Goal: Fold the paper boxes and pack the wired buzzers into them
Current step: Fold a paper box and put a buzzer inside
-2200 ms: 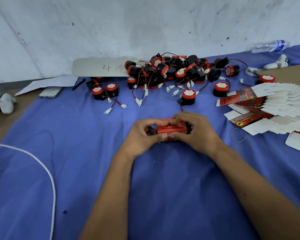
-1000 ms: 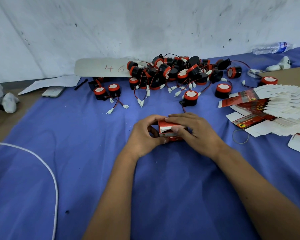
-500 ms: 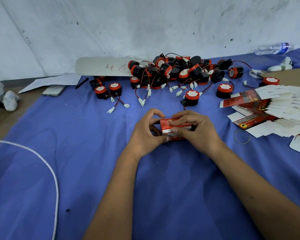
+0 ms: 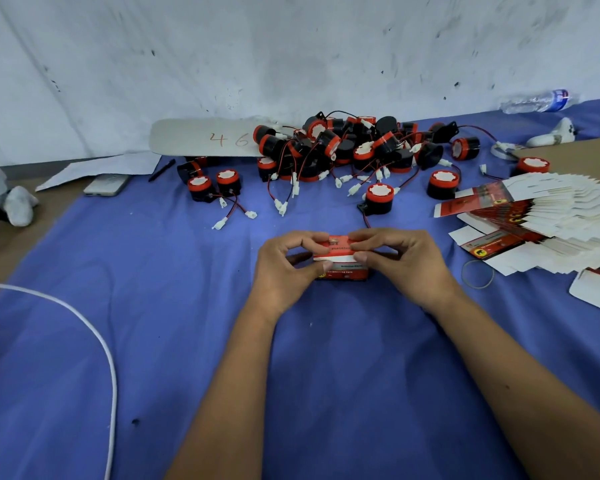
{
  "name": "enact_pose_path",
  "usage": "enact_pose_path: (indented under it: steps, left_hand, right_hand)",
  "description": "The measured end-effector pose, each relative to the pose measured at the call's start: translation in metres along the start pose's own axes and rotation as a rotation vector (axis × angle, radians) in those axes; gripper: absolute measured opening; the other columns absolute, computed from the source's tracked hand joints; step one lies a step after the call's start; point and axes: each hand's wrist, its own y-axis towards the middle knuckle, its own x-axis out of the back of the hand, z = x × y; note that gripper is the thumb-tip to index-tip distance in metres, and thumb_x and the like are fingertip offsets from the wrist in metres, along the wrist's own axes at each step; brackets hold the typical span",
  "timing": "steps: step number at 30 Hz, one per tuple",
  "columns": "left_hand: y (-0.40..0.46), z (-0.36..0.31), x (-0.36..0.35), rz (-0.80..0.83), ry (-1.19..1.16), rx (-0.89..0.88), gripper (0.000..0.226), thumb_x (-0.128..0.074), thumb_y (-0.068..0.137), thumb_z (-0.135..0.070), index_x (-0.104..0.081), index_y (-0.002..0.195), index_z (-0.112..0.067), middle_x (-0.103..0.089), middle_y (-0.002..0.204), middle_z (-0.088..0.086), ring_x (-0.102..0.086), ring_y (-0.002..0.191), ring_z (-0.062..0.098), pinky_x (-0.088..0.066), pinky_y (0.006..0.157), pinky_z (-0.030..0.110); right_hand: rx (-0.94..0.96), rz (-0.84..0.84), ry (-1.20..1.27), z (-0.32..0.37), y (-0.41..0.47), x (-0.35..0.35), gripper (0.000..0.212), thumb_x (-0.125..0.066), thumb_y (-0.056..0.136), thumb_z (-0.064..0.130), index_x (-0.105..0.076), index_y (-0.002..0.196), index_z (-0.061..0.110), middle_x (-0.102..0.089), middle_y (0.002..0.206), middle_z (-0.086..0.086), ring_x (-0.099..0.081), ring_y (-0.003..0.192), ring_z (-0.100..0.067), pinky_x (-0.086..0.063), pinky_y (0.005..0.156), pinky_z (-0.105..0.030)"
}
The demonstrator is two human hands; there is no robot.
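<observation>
Both hands meet over a small red paper box (image 4: 340, 263) that rests on the blue cloth (image 4: 187, 306) at the middle of the table; the left hand (image 4: 284, 268) curls round the box's left end, thumb at the near side and fingertips on top; the right hand (image 4: 406, 261) pinches the right half, its fingers (image 4: 364, 237) bent over the top flap and thumb against the white strip on the front; whether a buzzer sits inside cannot be told; a heap of black and red wired buzzers (image 4: 343, 150) lies beyond the box near the wall; 1 loose buzzer (image 4: 379, 199) stands just beyond the hands; a fanned stack of flat box blanks (image 4: 541, 216) lies to the right, with a rubber band (image 4: 477, 274) beside it; a white cable (image 4: 94, 341) curves over the cloth at left
</observation>
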Motion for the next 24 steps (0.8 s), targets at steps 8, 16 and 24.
enact_pose_path:
  steps: [8,16,24]
  left_hand:
    - [0.000,0.003,-0.003,0.027,-0.080,0.049,0.030,-0.080,0.078,0.013,-0.078,0.094,-0.012,-0.075,0.118,0.004,-0.070,0.116,0.018,-0.058,0.096,0.035]
    - [0.001,0.002,-0.007,-0.030,0.096,-0.037,0.032,-0.081,0.079,0.007,-0.075,0.081,-0.024,-0.076,0.112,-0.004,-0.070,0.111,0.009,-0.059,0.096,0.038]
    - [-0.003,-0.001,-0.009,0.054,0.268,-0.066,0.019,-0.087,0.079,-0.006,-0.072,0.091,-0.007,-0.066,0.137,-0.002,-0.051,0.138,0.010,-0.047,0.111,0.033]
  right_hand:
    - [0.129,-0.051,-0.218,0.004,-0.002,-0.010,0.015,-0.083,0.081,0.011,-0.078,0.085,0.025,-0.073,0.104,0.007,-0.068,0.101,-0.005,-0.054,0.090,-0.023]
    - [0.463,0.004,-0.692,0.005,-0.005,-0.005,0.011,-0.080,0.086,0.013,-0.079,0.097,0.009,-0.074,0.112,-0.001,-0.060,0.125,-0.026,-0.050,0.101,-0.035]
    - [0.535,0.054,-0.726,-0.002,-0.011,-0.007,0.009,-0.073,0.092,0.015,-0.076,0.099,0.010,-0.071,0.118,-0.002,-0.063,0.115,-0.022,-0.055,0.093,-0.036]
